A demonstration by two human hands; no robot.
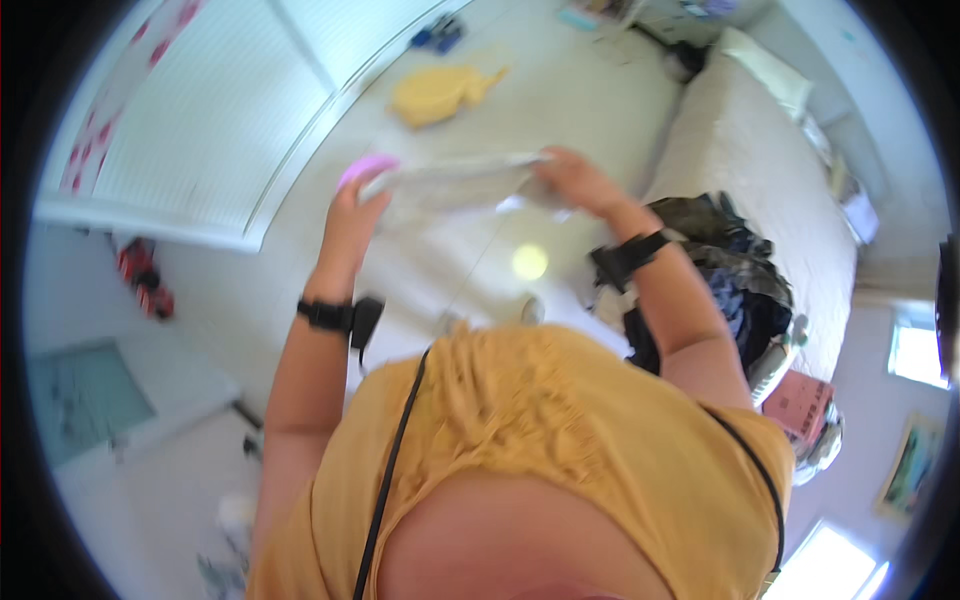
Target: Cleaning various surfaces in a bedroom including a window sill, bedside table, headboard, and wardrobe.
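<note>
The left hand (352, 208) and right hand (582, 183) are spread apart, gripping opposite ends of the clear plastic (455, 182) stretched between them. Pull evenly so its edge neither sags nor slips.

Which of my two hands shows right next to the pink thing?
Your left hand: the pink object appears right at its fingers, while your right hand is well apart from it, at the other end of the translucent plastic.
</note>
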